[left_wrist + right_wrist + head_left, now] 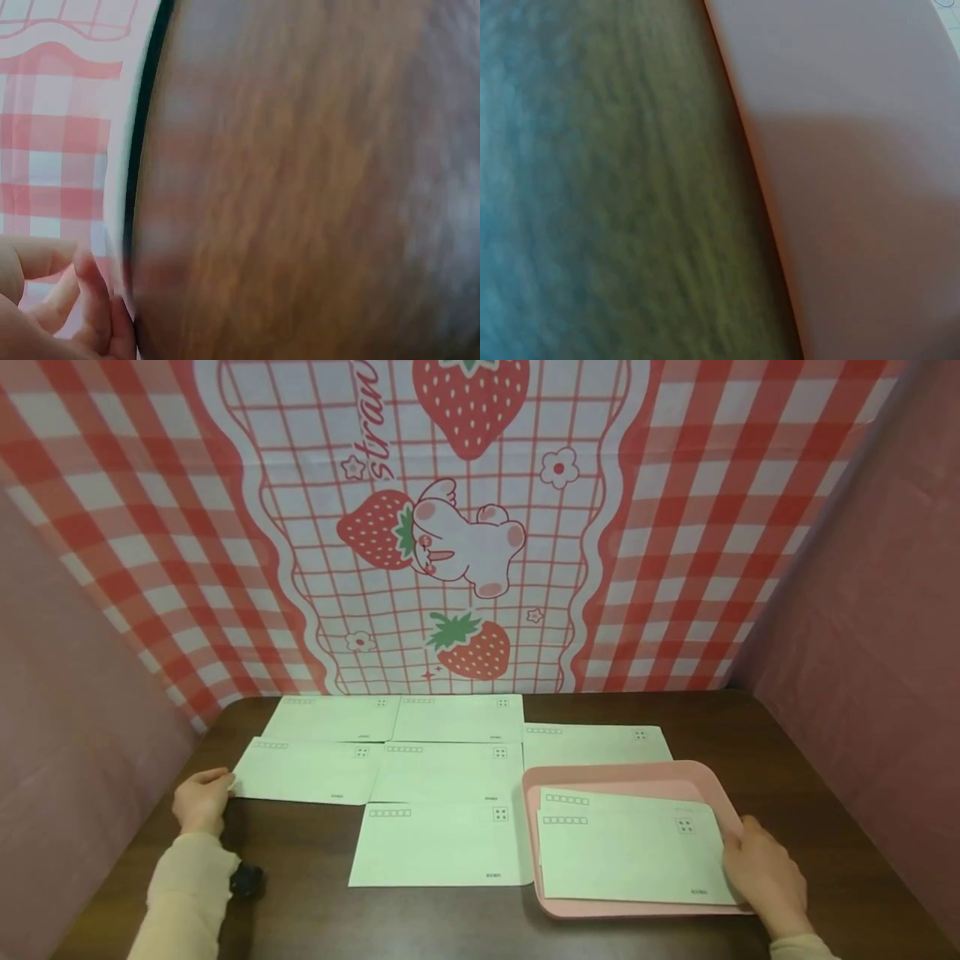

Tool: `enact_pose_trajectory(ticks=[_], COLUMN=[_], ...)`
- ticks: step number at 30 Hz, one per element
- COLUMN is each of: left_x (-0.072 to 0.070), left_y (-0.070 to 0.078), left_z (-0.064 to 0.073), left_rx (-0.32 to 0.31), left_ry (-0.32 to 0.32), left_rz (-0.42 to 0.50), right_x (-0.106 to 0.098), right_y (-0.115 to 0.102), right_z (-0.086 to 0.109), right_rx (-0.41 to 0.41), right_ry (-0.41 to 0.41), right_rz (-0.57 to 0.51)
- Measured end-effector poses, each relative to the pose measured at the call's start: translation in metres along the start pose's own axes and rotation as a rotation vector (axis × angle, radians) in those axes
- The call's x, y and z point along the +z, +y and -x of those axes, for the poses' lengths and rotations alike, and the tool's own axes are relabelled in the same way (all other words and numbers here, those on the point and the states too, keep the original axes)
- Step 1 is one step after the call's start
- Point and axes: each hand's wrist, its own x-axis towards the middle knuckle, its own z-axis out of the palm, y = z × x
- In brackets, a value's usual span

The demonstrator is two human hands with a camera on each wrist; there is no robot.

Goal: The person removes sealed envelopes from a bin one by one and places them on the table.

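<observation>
Several pale green envelopes lie flat in rows on the dark wooden table. My left hand rests at the table's left side, and its loosely curled fingers touch the left edge of the near-left envelope. A pink tray at the right holds a small stack of envelopes. My right hand is at the tray's right rim, fingers curled over the right edge of the top envelope. The right wrist view shows only blurred table and the pink tray wall.
A red-and-white checked strawberry cloth hangs behind the table, with pink walls on both sides. One envelope lies nearest me beside the tray. A small black device sits at my left wrist.
</observation>
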Motion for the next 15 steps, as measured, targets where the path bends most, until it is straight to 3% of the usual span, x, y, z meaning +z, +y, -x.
enact_pose_trajectory(ticks=[5,8,12,15], left_x=[0.014,0.029,0.059,0.086], left_y=[0.008,0.019,0.040,0.058], left_z=[0.007,0.016,0.041,0.072], left_rx=[-0.056,-0.037,0.122,0.293], left_ry=[0.028,0.043,-0.011,-0.157], left_rz=[0.072,0.145,0.140,0.102], right_x=[-0.001,-0.002,-0.001,-0.001], right_y=[-0.002,-0.002,-0.001,0.001], right_z=[0.001,0.002,0.003,0.005], right_rx=[0.009,0.006,0.005,0.001], right_ry=[-0.006,-0.006,-0.003,0.003], right_rz=[0.003,0.003,0.002,0.002])
